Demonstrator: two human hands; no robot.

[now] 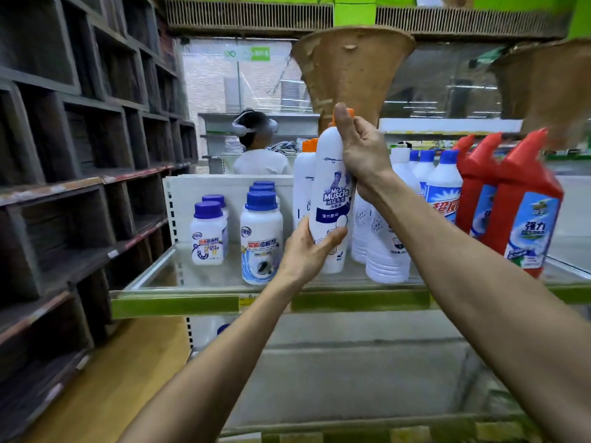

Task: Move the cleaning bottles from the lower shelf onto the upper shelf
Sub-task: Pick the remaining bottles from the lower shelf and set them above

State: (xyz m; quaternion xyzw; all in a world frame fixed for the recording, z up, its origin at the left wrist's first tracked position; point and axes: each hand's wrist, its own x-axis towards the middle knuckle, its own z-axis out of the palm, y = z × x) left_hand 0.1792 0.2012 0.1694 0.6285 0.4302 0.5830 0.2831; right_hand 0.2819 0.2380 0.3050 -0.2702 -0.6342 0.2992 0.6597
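A tall white Mr Muscle bottle with an orange cap stands upright at the middle of the upper shelf. My right hand grips its neck just under the cap. My left hand wraps its lower body from the left. Whether its base touches the shelf is hidden by my left hand. Another white orange-capped bottle stands right behind it. The lower shelf shows bare metal, with one blue cap peeking at its back left.
On the upper shelf stand short blue-capped jars to the left, white blue-capped bottles and red angled-neck bottles to the right. Dark wooden cubbies line the left. A person wearing a headset stands beyond the shelf.
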